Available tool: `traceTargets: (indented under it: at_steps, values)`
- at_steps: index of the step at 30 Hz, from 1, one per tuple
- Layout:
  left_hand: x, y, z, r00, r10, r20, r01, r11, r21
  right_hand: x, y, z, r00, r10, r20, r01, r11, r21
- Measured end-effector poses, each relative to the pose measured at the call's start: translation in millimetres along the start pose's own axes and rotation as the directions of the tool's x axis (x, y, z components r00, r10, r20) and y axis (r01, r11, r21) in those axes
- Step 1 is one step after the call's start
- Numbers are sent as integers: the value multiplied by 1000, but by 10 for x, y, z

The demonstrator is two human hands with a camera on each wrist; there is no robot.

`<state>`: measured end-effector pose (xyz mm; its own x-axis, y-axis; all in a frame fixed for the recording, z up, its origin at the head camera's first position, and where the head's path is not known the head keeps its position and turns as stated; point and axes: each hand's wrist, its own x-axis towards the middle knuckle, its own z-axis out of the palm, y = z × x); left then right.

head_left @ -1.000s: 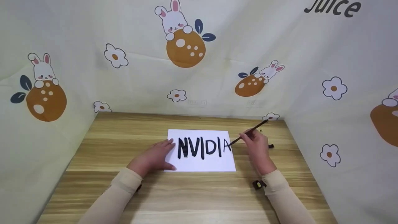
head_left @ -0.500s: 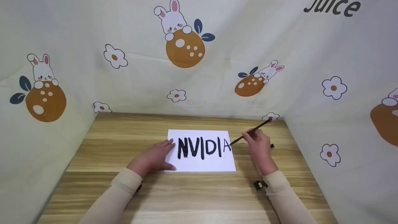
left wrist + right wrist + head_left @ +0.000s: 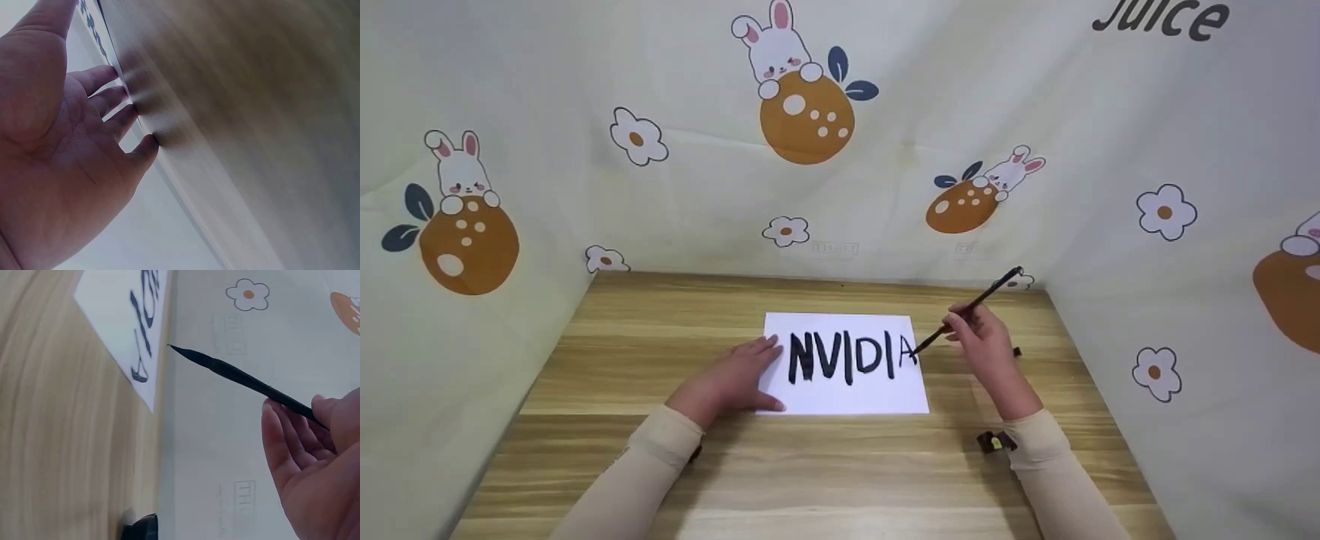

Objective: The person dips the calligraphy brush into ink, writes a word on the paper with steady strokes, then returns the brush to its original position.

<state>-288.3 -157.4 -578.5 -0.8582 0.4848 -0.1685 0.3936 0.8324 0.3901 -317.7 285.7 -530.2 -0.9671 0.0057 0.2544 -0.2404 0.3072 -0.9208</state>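
Note:
A white sheet of paper (image 3: 840, 397) bearing thick black letters "NVIDIA" lies on the wooden table. My left hand (image 3: 731, 379) rests on its left side with fingers spread and thumb near the bottom edge; in the left wrist view that hand (image 3: 73, 146) touches the surface with its fingertips. A slim black brush (image 3: 975, 304) is pinched in my right hand (image 3: 986, 345), just right of the paper. Its tip is at the thinner final letter A in the head view. The right wrist view shows the brush (image 3: 236, 375) tapering to a dark point, apparently above the sheet.
A small black object (image 3: 1017, 352) sits beyond the right hand, partly hidden; its kind is unclear. Pale fabric walls (image 3: 697, 187) printed with rabbits and flowers enclose the table (image 3: 840, 465) at back and sides. A black device (image 3: 996, 442) is by the right wrist.
My right hand has shifted slightly right, and the brush stands steeper, its upper end higher. A's right leg looks thicker near its foot. Left hand and paper have stayed put.

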Motion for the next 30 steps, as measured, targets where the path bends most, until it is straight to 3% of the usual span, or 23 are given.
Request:
traceTargets:
  at_steps: [9, 16, 23, 30]
  values:
    - [-3, 1, 6, 1000, 7, -4, -7, 1000, 13, 42, -57, -80, 997, 48, 52, -45, 998, -53]
    - [-23, 1, -16, 999, 33, -15, -33, 999, 5, 49, -34, -234, 986, 136, 93, -129, 989, -73]
    - [-65, -36, 2, 999, 37, -20, -37, 999, -1, 76, 46, -425, 979, 164, 119, -133, 963, -236]
    - [-5, -22, -12, 999, 43, -10, -43, 999, -6, 171, 192, -739, 975, 192, 117, -143, 932, -332]
